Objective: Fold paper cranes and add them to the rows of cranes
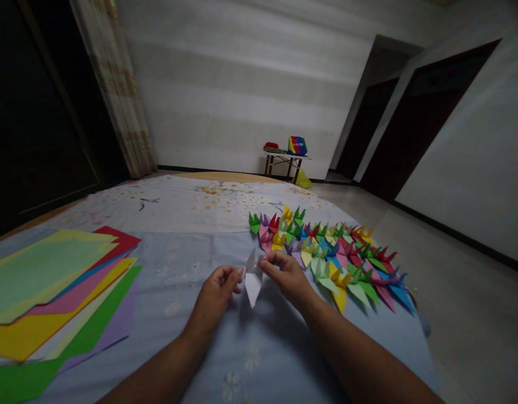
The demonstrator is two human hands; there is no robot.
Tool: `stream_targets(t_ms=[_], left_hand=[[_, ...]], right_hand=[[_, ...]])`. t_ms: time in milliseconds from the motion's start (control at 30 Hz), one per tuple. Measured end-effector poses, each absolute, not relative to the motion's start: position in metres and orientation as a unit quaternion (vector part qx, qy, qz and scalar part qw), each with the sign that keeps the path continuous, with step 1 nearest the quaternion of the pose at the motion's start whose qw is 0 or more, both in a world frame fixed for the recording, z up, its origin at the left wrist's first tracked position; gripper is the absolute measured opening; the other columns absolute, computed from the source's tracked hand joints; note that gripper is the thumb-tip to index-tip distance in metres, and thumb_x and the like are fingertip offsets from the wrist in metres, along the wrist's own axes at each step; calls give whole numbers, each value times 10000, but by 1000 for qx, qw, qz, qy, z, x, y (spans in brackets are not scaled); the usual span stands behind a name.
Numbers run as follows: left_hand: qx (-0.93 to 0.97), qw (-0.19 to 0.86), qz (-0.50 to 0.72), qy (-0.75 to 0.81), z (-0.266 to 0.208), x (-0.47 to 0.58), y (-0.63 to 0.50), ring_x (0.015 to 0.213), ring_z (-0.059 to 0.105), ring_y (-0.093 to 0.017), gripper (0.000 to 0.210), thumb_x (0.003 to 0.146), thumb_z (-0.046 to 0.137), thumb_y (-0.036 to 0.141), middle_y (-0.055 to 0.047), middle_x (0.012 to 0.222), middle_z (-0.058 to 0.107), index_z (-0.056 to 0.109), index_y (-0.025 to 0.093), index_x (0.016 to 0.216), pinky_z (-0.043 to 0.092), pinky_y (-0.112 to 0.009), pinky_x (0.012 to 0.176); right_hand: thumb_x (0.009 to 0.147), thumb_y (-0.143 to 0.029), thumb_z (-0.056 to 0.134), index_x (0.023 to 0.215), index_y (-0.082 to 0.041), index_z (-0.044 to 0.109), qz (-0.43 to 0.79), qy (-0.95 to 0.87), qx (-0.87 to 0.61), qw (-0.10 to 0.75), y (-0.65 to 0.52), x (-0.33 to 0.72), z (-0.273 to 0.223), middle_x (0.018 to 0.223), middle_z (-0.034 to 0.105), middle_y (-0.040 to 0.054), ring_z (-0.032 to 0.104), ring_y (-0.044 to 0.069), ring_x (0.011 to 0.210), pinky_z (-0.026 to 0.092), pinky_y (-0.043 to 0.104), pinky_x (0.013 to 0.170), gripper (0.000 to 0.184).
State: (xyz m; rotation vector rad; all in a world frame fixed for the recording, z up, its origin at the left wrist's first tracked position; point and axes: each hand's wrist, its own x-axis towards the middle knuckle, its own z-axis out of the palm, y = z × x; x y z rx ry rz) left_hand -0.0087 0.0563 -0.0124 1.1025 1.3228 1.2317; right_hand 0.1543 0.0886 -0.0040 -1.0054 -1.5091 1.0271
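Observation:
A white folded paper crane (253, 283) is held up above the blue part of the cloth, one pointed wing hanging down towards me. My right hand (286, 275) pinches its right side between thumb and forefinger. Close by its left edge is my left hand (220, 286), thumb and fingers curled together. Whether those fingertips grip a tip of the paper cannot be made out. Just beyond and to the right of my right hand stand several rows of finished paper cranes (320, 261) in green, red, yellow, pink, blue and purple.
Stacked sheets of coloured paper (52, 275) lie fanned on the left of the table. A flowered tablecloth (187, 210) covers the round table. Against the far wall stands a small table (287, 155) with a colourful box (297, 146) on it and a yellow bag (303, 179) beside it.

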Motion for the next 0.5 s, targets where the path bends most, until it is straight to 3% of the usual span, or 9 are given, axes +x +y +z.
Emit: stream_targets(t_ms=[133, 300, 500], left_hand=[[452, 587, 455, 495, -11, -4, 53, 573, 584, -150, 405, 657, 623, 537, -49, 672, 663, 618, 138, 727, 382, -236, 528], [386, 620, 467, 499, -10, 1, 51, 601, 619, -159, 428, 608, 706, 445, -53, 720, 688, 576, 151, 890, 394, -235, 535], [443, 619, 434, 482, -17, 0, 51, 522, 548, -130, 400, 657, 630, 532, -34, 585, 628, 603, 132, 656, 388, -229, 507]], right_hand=[[713, -382, 617, 675, -154, 566, 408, -623, -427, 513, 88, 154, -6, 649, 522, -12, 467, 114, 623, 383, 237, 621, 237], [726, -377, 617, 699, -155, 587, 401, -620, -429, 520, 90, 155, -8, 682, 550, 2, 490, 125, 663, 395, 237, 639, 226], [715, -372, 632, 704, -152, 601, 431, -598, -425, 525, 90, 153, -10, 680, 574, 8, 506, 128, 662, 401, 248, 655, 222]])
